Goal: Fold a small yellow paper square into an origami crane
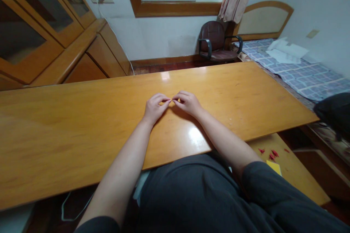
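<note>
Over the middle of the wooden table point(109, 116), my left hand point(156, 108) and my right hand point(189, 102) meet fingertip to fingertip. Both are closed in a pinch, thumb against forefinger. Between the fingertips there seems to be a tiny yellowish thing, too small to make out. The other fingers of each hand are curled, and a shadow falls on the tabletop under my right hand.
At lower right, a lower wooden surface point(298, 174) bears several small red folded pieces point(274, 153) and a yellow sheet point(273, 167). Beyond the table stand a brown armchair point(214, 39) and a bed point(303, 76) with papers. A glass-fronted cabinet point(62, 61) is at left.
</note>
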Available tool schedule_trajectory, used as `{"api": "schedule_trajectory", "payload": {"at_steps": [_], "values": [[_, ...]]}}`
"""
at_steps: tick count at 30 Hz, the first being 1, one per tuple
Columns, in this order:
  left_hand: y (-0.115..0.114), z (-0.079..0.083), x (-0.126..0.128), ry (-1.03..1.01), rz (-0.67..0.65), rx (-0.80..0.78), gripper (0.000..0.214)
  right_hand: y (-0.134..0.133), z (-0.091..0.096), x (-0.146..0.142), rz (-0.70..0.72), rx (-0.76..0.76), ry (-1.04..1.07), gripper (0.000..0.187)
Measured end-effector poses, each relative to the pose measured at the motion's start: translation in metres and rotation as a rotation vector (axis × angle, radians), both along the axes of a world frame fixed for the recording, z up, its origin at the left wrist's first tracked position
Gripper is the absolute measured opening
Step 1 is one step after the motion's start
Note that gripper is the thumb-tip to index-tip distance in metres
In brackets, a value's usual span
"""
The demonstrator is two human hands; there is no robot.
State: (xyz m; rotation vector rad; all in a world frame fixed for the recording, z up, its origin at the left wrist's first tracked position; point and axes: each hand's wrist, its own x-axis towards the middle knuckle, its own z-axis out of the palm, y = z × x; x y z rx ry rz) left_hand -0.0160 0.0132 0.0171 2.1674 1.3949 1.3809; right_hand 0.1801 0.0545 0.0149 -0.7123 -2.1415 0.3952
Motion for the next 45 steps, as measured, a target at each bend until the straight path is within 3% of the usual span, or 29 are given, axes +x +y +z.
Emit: {"api": "schedule_trajectory", "payload": {"at_steps": [12, 21, 27, 45], "values": [[-0.0017, 0.0012, 0.0039, -0.103, 0.007, -0.02, 0.017, -0.0043, -0.0005, -0.0043, -0.005, 0.008, 0.014, 0.015], [-0.0005, 0.001, 0.0033, -0.175, 0.05, 0.037, 0.014, 0.0006, -0.0036, -0.0046, -0.022, -0.043, 0.143, 0.015], [-0.0002, 0.0007, 0.0031, -0.244, 0.004, 0.029, 0.013, 0.0022, -0.0047, -0.0043, 0.005, -0.049, 0.195, 0.017], [-0.0002, 0.0008, 0.0023, -0.166, 0.02, -0.009, 0.012, 0.0028, -0.0035, -0.0024, 0.034, -0.061, 0.162, 0.019]]}}
